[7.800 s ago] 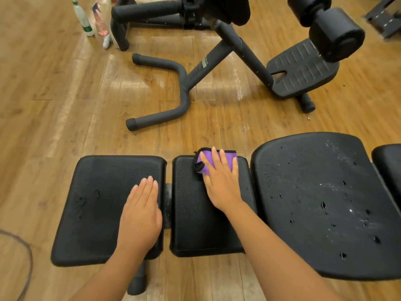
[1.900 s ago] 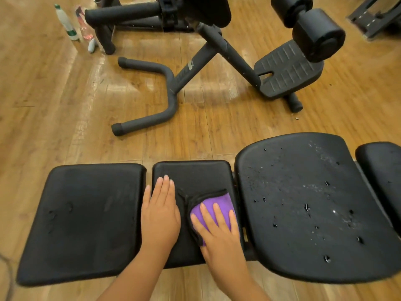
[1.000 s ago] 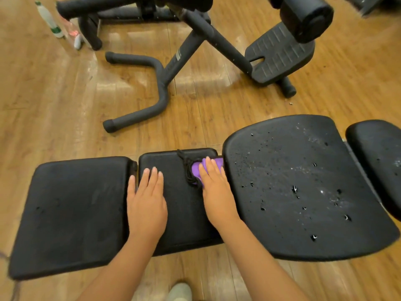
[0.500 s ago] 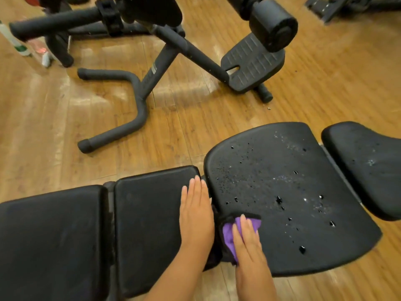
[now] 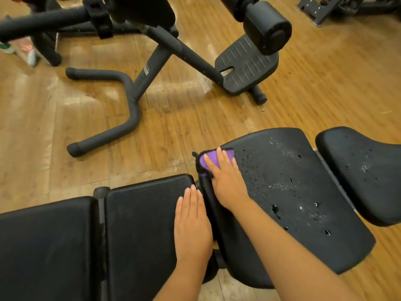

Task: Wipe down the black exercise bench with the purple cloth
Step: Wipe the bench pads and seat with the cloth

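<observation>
Right hand flat on purple cloth, left hand flat on bench

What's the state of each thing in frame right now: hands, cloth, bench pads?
left hand: open, flat on the middle pad
right hand: open, fingers straight, pressing the purple cloth
purple cloth: under the right fingers, at the far left corner of the large pad
middle pad: no droplets visible
large pad: speckled with droplets and pale specks
right-end pad: a few specks
</observation>
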`<state>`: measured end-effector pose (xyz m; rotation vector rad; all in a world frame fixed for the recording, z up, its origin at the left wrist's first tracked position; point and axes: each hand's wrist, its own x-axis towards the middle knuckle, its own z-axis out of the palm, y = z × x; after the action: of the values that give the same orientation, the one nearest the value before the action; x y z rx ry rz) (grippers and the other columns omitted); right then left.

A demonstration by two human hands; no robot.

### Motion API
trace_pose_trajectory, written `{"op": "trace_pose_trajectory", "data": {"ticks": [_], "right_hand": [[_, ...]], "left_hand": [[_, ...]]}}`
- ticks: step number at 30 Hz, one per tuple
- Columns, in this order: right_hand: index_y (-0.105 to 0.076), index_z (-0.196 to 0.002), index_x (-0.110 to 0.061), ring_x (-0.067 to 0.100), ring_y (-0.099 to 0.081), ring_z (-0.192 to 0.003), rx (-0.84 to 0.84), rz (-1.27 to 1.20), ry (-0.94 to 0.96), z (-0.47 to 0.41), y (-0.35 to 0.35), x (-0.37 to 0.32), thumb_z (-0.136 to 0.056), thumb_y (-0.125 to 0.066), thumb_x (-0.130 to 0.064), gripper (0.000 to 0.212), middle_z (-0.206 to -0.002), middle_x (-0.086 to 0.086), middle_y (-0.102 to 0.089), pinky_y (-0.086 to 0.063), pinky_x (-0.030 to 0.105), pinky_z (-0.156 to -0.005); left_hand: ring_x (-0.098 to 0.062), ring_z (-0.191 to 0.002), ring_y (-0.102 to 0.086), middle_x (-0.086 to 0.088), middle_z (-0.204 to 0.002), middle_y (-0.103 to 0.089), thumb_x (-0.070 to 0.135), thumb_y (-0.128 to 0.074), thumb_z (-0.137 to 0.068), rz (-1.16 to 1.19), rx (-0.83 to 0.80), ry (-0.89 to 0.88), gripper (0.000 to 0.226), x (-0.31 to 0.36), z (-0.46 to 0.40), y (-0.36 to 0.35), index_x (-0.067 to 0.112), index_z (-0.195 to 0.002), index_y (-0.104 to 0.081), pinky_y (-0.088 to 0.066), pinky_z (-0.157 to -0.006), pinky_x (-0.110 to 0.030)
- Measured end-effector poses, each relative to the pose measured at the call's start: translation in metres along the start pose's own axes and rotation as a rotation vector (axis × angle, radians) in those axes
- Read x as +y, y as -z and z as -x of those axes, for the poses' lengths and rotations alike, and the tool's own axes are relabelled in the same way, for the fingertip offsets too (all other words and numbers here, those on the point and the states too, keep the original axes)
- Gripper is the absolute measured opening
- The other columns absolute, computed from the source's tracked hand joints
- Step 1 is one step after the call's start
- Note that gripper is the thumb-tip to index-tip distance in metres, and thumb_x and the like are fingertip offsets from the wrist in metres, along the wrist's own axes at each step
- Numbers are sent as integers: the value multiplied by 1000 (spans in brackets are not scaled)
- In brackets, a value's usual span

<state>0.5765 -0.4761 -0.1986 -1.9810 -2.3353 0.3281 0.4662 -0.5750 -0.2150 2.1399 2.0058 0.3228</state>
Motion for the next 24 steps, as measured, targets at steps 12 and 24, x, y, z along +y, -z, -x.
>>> {"op": "trace_pose_trajectory", "data": {"ticks": [12,24], "right_hand": [[-42,-137,-5,24,-35,-135,42,-51,52,106,-15,-1,-80,-25,-14,60,-145,12,-38,-13,39,-115],[-36,-138,-9,18,-9,-142,25,-179,223,168,-25,26,-81,-33,-12,57,-151,8,-27,-12,33,-111]], "left_hand": [[-28,-130,-44,-19,-137,-50,13,-33,-89,-59,35,55,47,0,-1,0,-4,-129,-49,-14,-112,-38],[-32,-126,-48,-20,-133,-53,13,-30,-87,-128,78,204,49,13,4,-8,-5,-127,-52,-22,-109,-40]]}}
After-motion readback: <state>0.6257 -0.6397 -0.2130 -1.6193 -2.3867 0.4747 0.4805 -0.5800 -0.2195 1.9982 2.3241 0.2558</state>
